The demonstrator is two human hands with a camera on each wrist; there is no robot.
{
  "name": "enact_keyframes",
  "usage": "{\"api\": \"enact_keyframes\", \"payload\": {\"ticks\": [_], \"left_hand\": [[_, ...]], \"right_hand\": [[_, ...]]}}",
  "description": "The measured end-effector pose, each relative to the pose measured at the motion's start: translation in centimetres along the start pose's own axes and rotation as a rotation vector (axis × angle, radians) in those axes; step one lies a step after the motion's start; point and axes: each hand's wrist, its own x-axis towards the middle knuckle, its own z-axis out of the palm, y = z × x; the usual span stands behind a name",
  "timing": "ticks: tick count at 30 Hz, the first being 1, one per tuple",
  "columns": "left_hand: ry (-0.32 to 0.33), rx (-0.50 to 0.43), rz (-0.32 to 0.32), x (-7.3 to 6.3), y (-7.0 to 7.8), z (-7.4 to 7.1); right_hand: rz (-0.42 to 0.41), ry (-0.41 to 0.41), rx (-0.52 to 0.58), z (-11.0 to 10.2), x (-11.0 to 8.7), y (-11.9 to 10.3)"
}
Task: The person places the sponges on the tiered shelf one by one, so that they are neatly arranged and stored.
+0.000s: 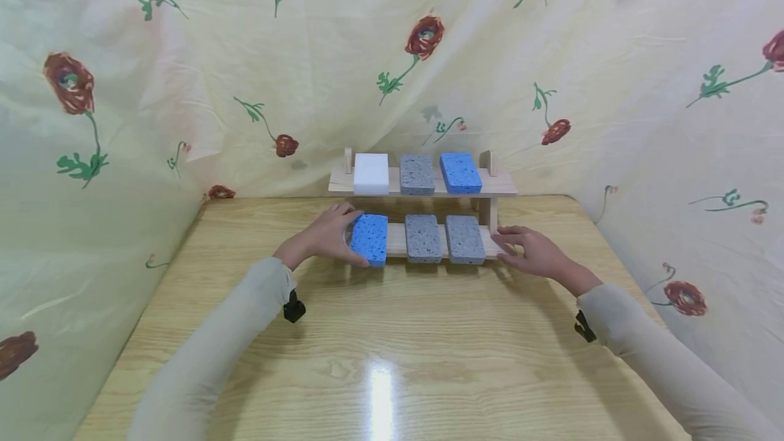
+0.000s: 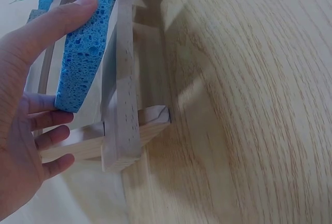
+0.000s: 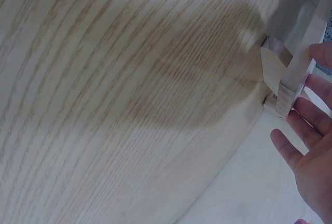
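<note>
My left hand (image 1: 329, 233) pinches a speckled blue sponge (image 1: 369, 240) at the left end of a two-tier wooden rack's lower shelf (image 1: 397, 240). In the left wrist view, the thumb lies on the near face of that blue sponge (image 2: 85, 50), with fingertips at its far side. My right hand (image 1: 534, 252) holds the lower shelf's right end between thumb and fingers, as the right wrist view shows at the shelf end (image 3: 295, 81). Two grey sponges, one in the middle (image 1: 423, 238) and one to the right (image 1: 465, 239), sit on the lower shelf.
On the upper shelf (image 1: 499, 184) stand a white sponge (image 1: 371, 173), a grey sponge (image 1: 417, 174) and a blue sponge (image 1: 461, 172). The rack is near the back edge of a wood-grain table (image 1: 343, 332). Flower-patterned cloth (image 1: 343, 53) hangs behind and at both sides.
</note>
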Motion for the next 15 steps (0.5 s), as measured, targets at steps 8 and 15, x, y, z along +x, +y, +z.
{"api": "enact_keyframes", "payload": {"ticks": [8, 15], "left_hand": [[0.012, 0.004, -0.001, 0.13, -0.04, 0.24], [0.008, -0.014, -0.001, 0.26, -0.21, 0.46]], "right_hand": [[0.000, 0.005, 0.003, -0.07, 0.03, -0.16], [0.006, 0.001, 0.006, -0.05, 0.03, -0.08]]}}
